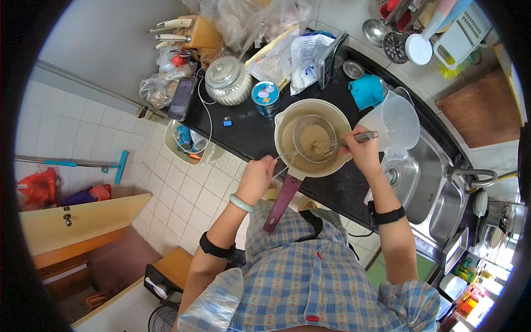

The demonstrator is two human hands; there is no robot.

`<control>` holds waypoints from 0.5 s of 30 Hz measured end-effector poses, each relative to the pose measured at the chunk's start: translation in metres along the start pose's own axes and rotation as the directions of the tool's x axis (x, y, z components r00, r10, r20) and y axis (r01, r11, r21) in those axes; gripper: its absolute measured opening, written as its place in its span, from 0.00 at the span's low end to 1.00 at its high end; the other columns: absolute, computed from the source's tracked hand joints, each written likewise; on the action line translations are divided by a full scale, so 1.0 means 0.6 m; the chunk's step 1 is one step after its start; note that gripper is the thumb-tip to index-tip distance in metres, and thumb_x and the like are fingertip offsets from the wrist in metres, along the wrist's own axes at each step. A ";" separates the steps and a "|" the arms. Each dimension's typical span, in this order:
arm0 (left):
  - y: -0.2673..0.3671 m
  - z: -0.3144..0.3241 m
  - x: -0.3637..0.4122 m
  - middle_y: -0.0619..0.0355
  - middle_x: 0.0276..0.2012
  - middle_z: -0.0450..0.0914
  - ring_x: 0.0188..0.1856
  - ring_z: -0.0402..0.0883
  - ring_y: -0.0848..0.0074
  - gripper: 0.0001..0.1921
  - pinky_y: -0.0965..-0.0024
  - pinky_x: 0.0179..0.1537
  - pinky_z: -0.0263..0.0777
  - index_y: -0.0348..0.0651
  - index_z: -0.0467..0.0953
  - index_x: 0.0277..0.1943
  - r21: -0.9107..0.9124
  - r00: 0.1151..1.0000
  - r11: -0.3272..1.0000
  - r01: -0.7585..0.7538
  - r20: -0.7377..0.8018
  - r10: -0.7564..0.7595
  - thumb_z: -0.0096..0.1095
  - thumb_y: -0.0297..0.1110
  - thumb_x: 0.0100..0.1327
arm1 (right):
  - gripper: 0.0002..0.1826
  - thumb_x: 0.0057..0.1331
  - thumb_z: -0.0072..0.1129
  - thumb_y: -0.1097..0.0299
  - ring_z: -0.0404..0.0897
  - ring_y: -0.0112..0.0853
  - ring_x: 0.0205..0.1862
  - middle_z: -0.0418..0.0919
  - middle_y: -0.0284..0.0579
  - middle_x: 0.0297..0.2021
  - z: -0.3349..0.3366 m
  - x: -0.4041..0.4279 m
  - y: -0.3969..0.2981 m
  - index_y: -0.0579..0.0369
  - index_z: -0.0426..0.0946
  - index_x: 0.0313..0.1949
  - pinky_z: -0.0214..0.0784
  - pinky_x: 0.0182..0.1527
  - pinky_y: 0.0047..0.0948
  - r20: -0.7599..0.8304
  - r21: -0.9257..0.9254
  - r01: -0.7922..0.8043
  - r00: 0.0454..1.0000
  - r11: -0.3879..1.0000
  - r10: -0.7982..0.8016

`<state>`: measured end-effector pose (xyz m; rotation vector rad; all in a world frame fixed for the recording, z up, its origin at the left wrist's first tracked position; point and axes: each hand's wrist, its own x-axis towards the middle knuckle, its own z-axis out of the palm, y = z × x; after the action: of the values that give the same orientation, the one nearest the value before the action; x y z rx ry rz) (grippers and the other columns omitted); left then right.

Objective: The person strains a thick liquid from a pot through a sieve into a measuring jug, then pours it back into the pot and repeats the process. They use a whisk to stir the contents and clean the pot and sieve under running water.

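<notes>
My left hand [258, 177] is closed on the wire handle of a fine-mesh strainer [314, 124], which rests over a cream saucepan [286, 120] with a dark red handle [283, 203]. Beige, paste-like matter [314, 140] lies in the mesh. In my right hand [362, 150] is a metal whisk [366, 137], its wires down in the strainer against the beige matter. To the right of the pan, a translucent plastic measuring jug [396, 122] stands near the sink. A blue tin [265, 99] stands behind the pan, at its upper left.
A ribbed glass jar [228, 81], a white pouch [309, 62], a kitchen scale [333, 60] and a turquoise cloth [366, 91] stand or lie along the back. A phone [182, 98] lies at the counter's left end, beside a knife block [205, 39]. The steel sink [423, 182] is at right.
</notes>
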<state>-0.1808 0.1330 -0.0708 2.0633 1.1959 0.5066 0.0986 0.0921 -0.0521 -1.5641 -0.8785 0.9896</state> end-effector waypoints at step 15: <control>-0.004 -0.004 -0.004 0.38 0.21 0.73 0.25 0.75 0.45 0.11 0.50 0.25 0.66 0.36 0.70 0.30 0.099 1.000 0.995 -0.024 -0.001 0.024 0.54 0.33 0.67 | 0.06 0.63 0.58 0.78 0.79 0.24 0.24 0.75 0.40 0.24 0.006 -0.009 -0.028 0.63 0.72 0.28 0.71 0.27 0.22 0.020 -0.092 0.272 0.962 0.958 -0.272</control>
<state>-0.1844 0.1327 -0.0709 2.1634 1.2208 0.4694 0.0923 0.0916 -0.0352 -1.4692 -1.1257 0.7661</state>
